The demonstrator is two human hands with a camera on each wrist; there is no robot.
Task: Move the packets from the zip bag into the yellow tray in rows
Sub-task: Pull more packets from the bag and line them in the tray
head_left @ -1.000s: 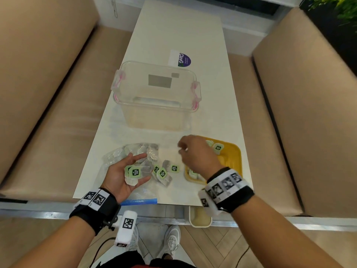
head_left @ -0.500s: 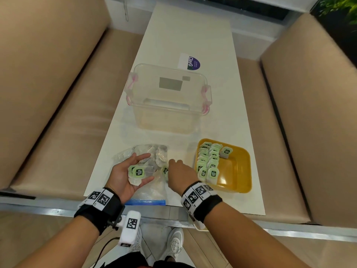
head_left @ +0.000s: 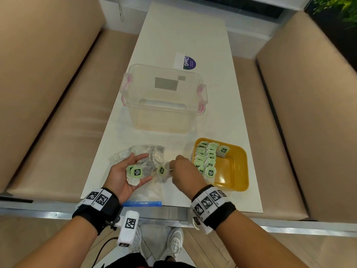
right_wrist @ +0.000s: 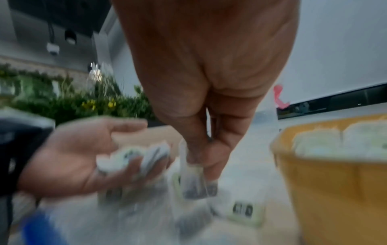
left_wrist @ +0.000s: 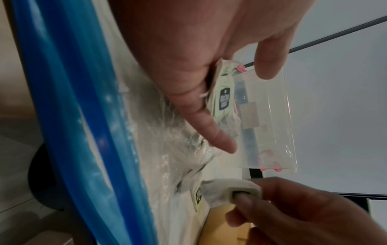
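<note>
Cupped palm-up, the left hand point(head_left: 123, 176) keeps a narrow grip on a small stack of packets point(head_left: 136, 172), thumb and fingers curled about them; it hovers over the zip bag point(head_left: 146, 192), which lies flat on the white bench point(head_left: 185, 41) with its blue zipper strip at the near edge. Each packet is a small square sachet with a pale green face and a dark label, and grey contents show through its thin paper. At 3 o'clock from that stack, a loose packet point(head_left: 161, 170) lies on the bag between the two hands. Next comes the right hand point(head_left: 186, 174), knuckles up, its fingertips pinching one packet point(right_wrist: 193, 184) by its top edge just above the bag; the wrist view is blurred, so finer detail is lost. At 3 o'clock from this hand sits the yellow tray point(head_left: 236, 171), with packets standing on edge in two close rows point(head_left: 205, 157) along its left side and one more beside them at the far end. At 12 o'clock from the bag stands a clear plastic tub point(head_left: 164, 101) with pink clasps.
</note>
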